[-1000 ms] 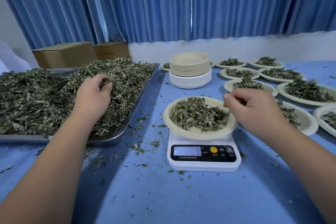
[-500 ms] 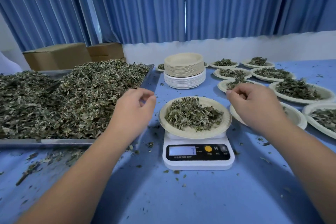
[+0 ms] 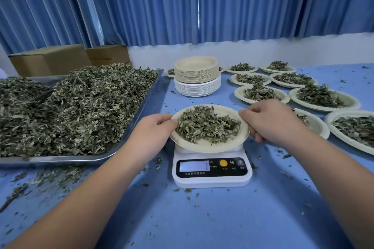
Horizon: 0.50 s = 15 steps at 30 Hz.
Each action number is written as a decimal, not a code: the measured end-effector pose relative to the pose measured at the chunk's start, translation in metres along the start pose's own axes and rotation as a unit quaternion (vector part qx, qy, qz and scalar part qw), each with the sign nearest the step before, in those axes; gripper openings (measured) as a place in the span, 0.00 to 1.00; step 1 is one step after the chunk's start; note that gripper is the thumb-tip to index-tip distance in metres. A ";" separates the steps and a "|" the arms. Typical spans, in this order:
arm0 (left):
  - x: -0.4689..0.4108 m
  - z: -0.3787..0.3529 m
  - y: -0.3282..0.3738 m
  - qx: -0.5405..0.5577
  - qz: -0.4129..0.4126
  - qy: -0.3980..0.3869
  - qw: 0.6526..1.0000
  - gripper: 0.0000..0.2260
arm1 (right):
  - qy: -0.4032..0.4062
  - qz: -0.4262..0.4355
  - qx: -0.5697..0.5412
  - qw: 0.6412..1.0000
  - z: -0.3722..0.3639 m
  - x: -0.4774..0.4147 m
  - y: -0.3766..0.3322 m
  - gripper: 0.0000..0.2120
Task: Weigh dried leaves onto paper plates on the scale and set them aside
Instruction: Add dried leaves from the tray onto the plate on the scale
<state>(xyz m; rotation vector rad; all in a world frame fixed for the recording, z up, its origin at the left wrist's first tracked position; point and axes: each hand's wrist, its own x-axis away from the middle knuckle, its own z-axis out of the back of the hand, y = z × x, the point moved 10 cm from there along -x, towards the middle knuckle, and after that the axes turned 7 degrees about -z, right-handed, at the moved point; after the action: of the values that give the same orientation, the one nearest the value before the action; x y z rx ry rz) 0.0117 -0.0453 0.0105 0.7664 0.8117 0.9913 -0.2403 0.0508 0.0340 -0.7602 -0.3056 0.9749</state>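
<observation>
Tray (image 3: 60, 159): loose dried leaves (image 3: 81, 107).
Paper plate (image 3: 208, 146): leaf heap (image 3: 206, 125), on scale (image 3: 211, 176).
Fingers (image 3: 245, 114): left hand (image 3: 150, 129), right hand (image 3: 271, 121) pinch opposite rims.

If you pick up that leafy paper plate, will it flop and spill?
Probably a bit bendy: the paper plate looks thin, which may be why the left hand and right hand grip opposite rims. It likely feels light, since the dried leaves are loose flakes. A tilt could spill some; the pile is heaped and leaf bits already dot the table.
</observation>
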 end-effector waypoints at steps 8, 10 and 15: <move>0.008 0.002 0.019 0.124 -0.019 0.009 0.992 0.10 | 0.048 0.014 -0.172 0.984 0.020 0.006 -0.004 0.07; 0.013 -0.001 0.025 0.130 -0.026 0.008 0.991 0.16 | 0.055 0.014 -0.175 0.983 0.025 0.012 -0.002 0.06; 0.036 -0.017 0.063 0.082 -0.110 -0.009 0.990 0.17 | 0.040 -0.032 -0.253 0.966 0.048 0.043 0.025 0.04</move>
<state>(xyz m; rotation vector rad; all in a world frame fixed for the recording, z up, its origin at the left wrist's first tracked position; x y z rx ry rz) -0.0171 0.0125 0.0468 0.8062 0.9489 0.7255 -0.2591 0.1163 0.0462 -1.2441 -0.5152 0.8080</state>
